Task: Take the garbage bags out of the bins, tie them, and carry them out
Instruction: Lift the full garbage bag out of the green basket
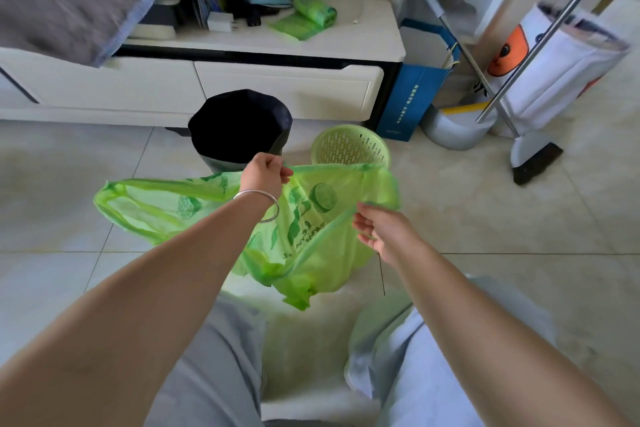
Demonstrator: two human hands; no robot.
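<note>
A translucent green garbage bag point(322, 253) with printed lime pictures hangs in the air in front of me, mouth spread wide, looking nearly empty. My left hand point(265, 177), a silver bangle on its wrist, pinches the far rim of the bag. My right hand point(379, 229) grips the near rim on the right side. One handle loop point(138, 204) trails out to the left. Behind the bag stand a grey bin lined with a black bag point(239, 128) and a small green slotted basket bin point(349, 146) with no liner visible.
A white TV cabinet point(277, 80) runs along the back, with a roll of green bags point(313, 12) on top. A blue paper bag point(412, 97), a dustpan and broom point(533, 163) and a white bag stand at the right. My knees are at the bottom; the floor is pale tile.
</note>
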